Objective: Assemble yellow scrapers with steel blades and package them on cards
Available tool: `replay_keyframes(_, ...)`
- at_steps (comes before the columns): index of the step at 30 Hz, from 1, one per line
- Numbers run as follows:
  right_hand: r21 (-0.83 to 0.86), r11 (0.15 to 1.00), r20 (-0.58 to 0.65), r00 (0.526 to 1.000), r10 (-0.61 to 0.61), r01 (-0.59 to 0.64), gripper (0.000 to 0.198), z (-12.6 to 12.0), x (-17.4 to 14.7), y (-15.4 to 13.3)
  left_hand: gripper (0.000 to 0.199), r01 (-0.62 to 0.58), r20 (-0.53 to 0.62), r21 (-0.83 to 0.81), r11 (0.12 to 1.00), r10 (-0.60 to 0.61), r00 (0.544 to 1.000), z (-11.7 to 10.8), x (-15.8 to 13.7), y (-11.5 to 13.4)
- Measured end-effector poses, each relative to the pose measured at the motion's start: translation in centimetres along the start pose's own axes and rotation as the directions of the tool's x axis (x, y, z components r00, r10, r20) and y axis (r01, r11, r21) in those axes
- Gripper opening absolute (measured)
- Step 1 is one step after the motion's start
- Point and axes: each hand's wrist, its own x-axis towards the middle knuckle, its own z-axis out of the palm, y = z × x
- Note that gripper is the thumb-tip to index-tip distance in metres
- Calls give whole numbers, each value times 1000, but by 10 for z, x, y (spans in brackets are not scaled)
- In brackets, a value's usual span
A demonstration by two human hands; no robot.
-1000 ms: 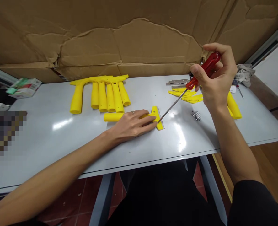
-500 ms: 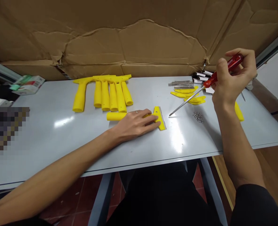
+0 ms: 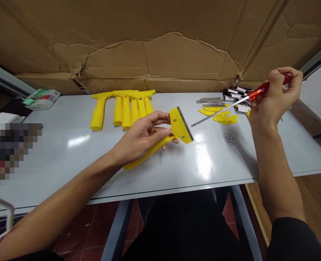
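My left hand grips a yellow scraper by its neck, lifted off the table and tilted. Two screw heads show on the scraper's face, and a dark blade edge runs along its far right side. In my right hand is a screwdriver with a red handle, its fingers wrapped round it. The metal shaft slants down to the left, with the tip close to the blade edge but apart from it. Below the shaft, a small heap of screws lies on the table.
Several yellow scraper handles lie in a row at the back of the white table. Thin metal blades and yellow plates lie back right, beside black-and-white small boxes. Cardboard stands behind. A small box sits back left.
My left hand has raised the scraper from the table and turned it, so its face with the screws shows. My right hand has shifted slightly right and down with the screwdriver.
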Motion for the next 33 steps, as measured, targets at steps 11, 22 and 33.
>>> replay_keyframes(11,61,953,147,947,287,-298,21,21,-40,-1,23,306,315,-485,819,-163,935,18,0,-18)
replay_keyframes(22,103,958,137,958,253,-268,27,23,-44,-7,19,240,332,-349,906,-120,936,9,-4,-6)
replay_keyframes(33,117,971,117,974,193,-207,27,28,-54,-15,35,313,177,-264,912,-273,946,14,-2,-1)
